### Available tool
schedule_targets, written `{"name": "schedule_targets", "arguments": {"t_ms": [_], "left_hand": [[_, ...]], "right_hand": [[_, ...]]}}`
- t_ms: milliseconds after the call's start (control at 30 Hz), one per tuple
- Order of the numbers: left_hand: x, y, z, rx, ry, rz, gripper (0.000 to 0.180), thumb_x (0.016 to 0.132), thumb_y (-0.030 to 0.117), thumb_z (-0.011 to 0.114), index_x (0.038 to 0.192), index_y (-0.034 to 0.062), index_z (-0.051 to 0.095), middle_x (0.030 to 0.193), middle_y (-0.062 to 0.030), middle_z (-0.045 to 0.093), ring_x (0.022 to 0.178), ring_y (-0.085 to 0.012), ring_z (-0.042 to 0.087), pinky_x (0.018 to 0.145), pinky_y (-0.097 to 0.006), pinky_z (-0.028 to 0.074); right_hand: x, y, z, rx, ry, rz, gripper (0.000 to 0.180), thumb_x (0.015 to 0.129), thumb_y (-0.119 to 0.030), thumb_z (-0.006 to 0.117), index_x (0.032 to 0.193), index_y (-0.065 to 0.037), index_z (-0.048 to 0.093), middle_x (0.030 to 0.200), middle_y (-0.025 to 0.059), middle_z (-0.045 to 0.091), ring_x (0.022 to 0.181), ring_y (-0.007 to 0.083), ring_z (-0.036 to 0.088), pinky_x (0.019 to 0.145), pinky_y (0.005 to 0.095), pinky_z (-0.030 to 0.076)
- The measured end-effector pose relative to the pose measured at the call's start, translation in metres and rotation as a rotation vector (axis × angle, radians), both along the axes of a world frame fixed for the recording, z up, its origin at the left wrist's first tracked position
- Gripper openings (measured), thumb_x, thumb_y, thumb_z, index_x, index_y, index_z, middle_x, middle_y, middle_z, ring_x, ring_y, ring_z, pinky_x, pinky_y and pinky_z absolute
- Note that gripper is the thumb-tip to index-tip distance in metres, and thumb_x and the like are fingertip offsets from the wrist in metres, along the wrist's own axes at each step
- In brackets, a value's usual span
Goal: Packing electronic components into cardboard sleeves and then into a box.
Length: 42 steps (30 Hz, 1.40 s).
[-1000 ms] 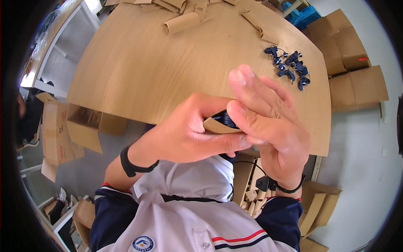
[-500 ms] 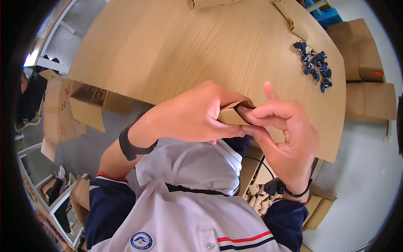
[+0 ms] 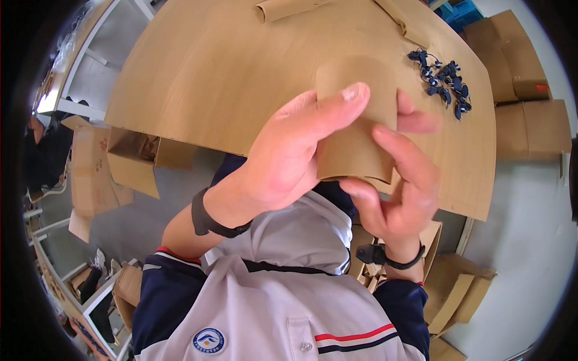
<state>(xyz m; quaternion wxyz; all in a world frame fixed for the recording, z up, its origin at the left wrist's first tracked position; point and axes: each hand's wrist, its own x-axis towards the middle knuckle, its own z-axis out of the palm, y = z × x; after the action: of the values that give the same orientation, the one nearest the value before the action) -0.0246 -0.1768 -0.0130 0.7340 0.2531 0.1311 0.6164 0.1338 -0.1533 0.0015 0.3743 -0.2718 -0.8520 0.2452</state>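
Looking at the small brown cardboard sleeve (image 3: 355,157) first: it's up in the air between the two hands, over the near edge of the table, long side running away from the body, near end bowed in a curve. Can't see inside it, so no idea what's in there.

The left hand (image 3: 286,150) has it from the left, thumb laid flat across the top face, other fingers mostly hidden, so I'd call that a real hold. The right hand (image 3: 409,186) is looser: thumb by the near edge, index finger bent against the right side, a wide gap between them, and the other fingers blurry past the far side. Can't tell if it's actually gripping.

What could go wrong, imo: squeeze too hard with that left thumb and the thin card probably creases. If the right thumb pushes crooked on the near edge, it might bend or tear. And if the left hand slackens, I'd guess the whole thing drops toward the lap, since the right doesn't look like much backup.

Further out, the table (image 3: 223,78) has a pile of dark cables (image 3: 445,81) on the right and loose cardboard pieces (image 3: 289,8) at the far side. Big cartons (image 3: 512,60) are stacked beyond its right edge.
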Motion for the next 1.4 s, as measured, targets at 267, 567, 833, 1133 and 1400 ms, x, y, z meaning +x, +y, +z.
{"name": "schedule_targets", "arguments": {"t_ms": [267,567,833,1133,1400], "left_hand": [[0.001,-0.023,0.044,0.163,1.059,0.41,0.042,0.103,0.031,0.044,0.127,-0.0026,0.05,0.107,-0.0107,0.064,0.086,-0.0135,0.061,0.074,-0.026,0.048],[0.017,-0.024,0.006,0.532,1.084,1.055,0.029,0.08,-0.005,0.071,0.108,-0.0008,0.068,0.082,-0.0108,0.072,0.055,-0.0146,0.063,0.049,-0.023,0.049],[0.006,-0.021,-0.012,0.843,1.049,1.105,0.039,0.067,-0.006,0.072,0.105,0.0025,0.071,0.077,-0.0094,0.069,0.054,-0.0203,0.062,0.05,-0.027,0.049],[-0.029,-0.036,0.039,0.743,1.428,0.752,0.023,0.074,0.01,0.073,0.095,0.001,0.071,0.1,-0.0157,0.068,0.082,-0.0225,0.063,0.065,-0.028,0.046],[-0.061,-0.002,0.062,1.02,1.266,0.19,0.024,0.082,0.026,0.071,0.077,0.002,0.07,0.12,-0.0266,0.061,0.111,-0.0395,0.053,0.097,-0.049,0.037]], "right_hand": [[-0.009,-0.004,-0.008,0.043,0.505,-0.004,0.031,0.078,0.005,0.075,0.107,0.003,0.064,0.083,0.0154,0.068,0.064,0.0145,0.064,0.056,0.0227,0.05],[-0.023,-0.019,0.0,-0.226,0.826,0.051,0.012,0.091,0.006,0.06,0.102,0.008,0.06,0.068,0.0123,0.066,0.048,0.0068,0.055,0.042,0.0192,0.043],[-0.01,-0.016,0.015,-0.916,0.82,0.093,0.031,0.098,-0.02,0.054,0.114,0.006,0.057,0.107,0.0165,0.065,0.083,0.0166,0.063,0.069,0.0286,0.051],[-0.006,-0.018,0.02,-1.221,0.703,0.361,0.035,0.097,-0.027,0.052,0.109,0.004,0.06,0.088,0.0129,0.065,0.074,0.0163,0.061,0.053,0.0259,0.046],[0.006,-0.016,0.019,-1.419,0.448,0.625,0.023,0.094,-0.022,0.061,0.102,0.0,0.06,0.075,0.004,0.057,0.058,0.0059,0.048,0.041,0.0197,0.031]]}}
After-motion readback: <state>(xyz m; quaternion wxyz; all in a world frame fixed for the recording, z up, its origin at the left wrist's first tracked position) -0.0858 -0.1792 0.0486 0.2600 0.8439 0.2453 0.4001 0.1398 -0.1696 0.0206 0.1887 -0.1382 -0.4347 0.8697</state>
